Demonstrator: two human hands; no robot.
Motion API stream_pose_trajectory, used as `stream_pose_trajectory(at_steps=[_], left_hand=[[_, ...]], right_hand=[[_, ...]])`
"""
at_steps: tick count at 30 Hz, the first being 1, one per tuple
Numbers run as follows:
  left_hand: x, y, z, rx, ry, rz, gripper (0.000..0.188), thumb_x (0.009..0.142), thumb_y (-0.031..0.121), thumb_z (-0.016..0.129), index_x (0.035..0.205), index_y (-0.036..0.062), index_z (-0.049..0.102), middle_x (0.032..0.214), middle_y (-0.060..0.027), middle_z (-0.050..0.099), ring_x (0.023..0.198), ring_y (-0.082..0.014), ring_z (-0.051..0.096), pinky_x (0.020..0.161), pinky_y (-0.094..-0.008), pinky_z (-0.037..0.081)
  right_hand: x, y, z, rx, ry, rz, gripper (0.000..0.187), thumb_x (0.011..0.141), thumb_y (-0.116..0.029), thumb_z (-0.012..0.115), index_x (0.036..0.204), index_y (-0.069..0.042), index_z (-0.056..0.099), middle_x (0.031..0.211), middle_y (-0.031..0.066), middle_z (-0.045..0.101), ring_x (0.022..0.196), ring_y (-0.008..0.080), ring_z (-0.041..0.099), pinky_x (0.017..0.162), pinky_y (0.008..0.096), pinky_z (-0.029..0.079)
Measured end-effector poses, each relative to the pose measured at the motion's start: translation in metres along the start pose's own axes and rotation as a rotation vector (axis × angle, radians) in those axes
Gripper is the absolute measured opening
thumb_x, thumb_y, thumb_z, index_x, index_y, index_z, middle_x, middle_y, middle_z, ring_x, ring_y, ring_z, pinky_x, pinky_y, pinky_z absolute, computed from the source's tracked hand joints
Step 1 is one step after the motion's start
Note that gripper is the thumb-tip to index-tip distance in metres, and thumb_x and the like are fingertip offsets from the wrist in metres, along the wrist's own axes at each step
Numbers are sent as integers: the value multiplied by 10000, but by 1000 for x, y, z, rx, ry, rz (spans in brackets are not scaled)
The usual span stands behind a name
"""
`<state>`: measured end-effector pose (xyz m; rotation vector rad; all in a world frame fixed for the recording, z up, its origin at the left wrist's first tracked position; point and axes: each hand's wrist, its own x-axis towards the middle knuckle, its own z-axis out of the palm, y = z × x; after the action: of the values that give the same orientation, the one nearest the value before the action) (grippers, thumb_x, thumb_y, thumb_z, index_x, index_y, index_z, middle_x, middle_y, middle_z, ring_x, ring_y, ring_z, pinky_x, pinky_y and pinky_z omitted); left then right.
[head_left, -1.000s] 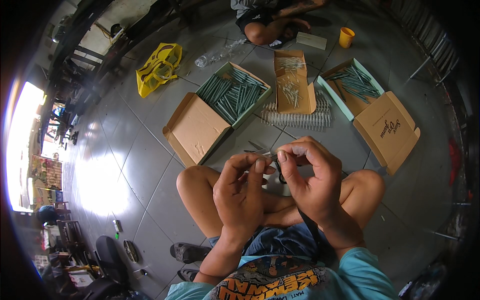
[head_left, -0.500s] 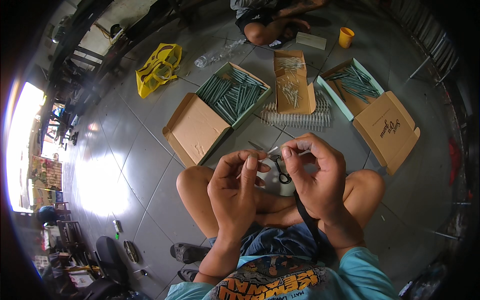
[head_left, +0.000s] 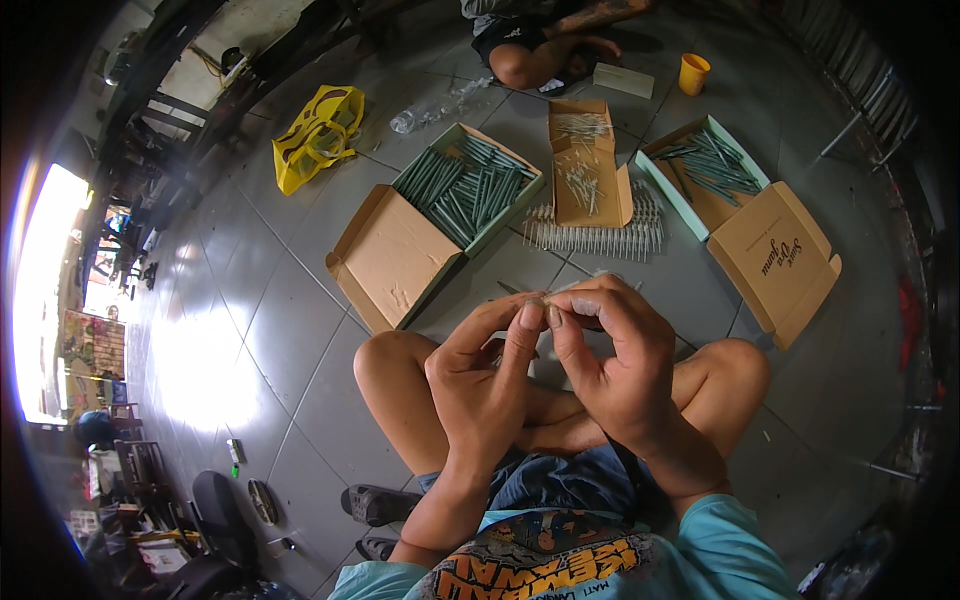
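Above my crossed legs, my left hand (head_left: 482, 380) and my right hand (head_left: 622, 368) meet at the fingertips. Each pinches with thumb and index finger at the same spot, and the fingers cover whatever small piece is between them. Some translucent film (head_left: 612, 280) shows by the right fingers. Behind the hands a scissor blade (head_left: 509, 287) lies on the floor, its handles hidden. Beyond, slim pointed clear-and-grey pieces (head_left: 590, 240) lie in a row beside a small brown box (head_left: 566, 213) holding thin whitish pieces.
Open boxes with dark green sticks stand left (head_left: 398, 262) and right (head_left: 772, 256), lids folded toward me. Farther off are a yellow bag (head_left: 312, 135), crumpled clear plastic (head_left: 438, 108), a yellow cup (head_left: 692, 76) and a seated person (head_left: 520, 62). Sandals (head_left: 380, 505) lie by my left side.
My hands have come together from slightly apart, so the thin whitish piece that showed between them is now covered. The scissor handles are now hidden too.
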<state>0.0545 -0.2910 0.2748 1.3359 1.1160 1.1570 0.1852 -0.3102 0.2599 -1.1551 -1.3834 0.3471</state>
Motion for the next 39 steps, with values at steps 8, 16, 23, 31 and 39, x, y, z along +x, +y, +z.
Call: stream_pose_trajectory(at_steps=[8, 16, 23, 31, 39], left_hand=[[0, 2, 0, -6, -3, 1, 202, 967, 131, 627, 1060, -32, 701, 940, -65, 716, 846, -88, 656, 676, -202, 506], [5, -6, -6, -302, -78, -148, 248, 985, 167, 601, 1071, -53, 678, 997, -89, 715, 856, -107, 659, 668, -222, 508], [5, -9, -9, -431, -81, -218, 245, 990, 168, 593, 1085, -45, 668, 1030, -105, 712, 869, -124, 662, 664, -224, 501], [5, -11, -12, -468, -98, -206, 247, 993, 174, 588, 1087, -39, 669, 1052, -123, 710, 878, -130, 660, 677, -232, 504], [6, -14, -14, -462, -95, -205, 244, 1001, 203, 562, 1076, -3, 668, 1063, -148, 707, 860, -167, 649, 649, -248, 518]], right_hand=[[0, -1, -1, 67, -12, 98, 70, 882, -25, 663, 935, 10, 634, 829, 106, 658, 719, 193, 683, 628, 283, 534], [5, -8, -8, 252, -67, 305, 78, 943, -39, 606, 936, 35, 627, 875, 95, 691, 807, 155, 720, 672, 253, 564], [5, -4, -7, 385, -47, 385, 111, 951, -73, 610, 949, 35, 637, 880, 83, 692, 801, 128, 704, 677, 241, 563], [3, 1, -6, 387, -35, 399, 150, 953, -119, 623, 945, 26, 659, 858, 61, 686, 759, 68, 641, 638, 208, 532], [2, 5, -7, 396, -8, 431, 158, 954, -128, 634, 959, 26, 666, 843, 47, 676, 712, 38, 602, 586, 180, 490]])
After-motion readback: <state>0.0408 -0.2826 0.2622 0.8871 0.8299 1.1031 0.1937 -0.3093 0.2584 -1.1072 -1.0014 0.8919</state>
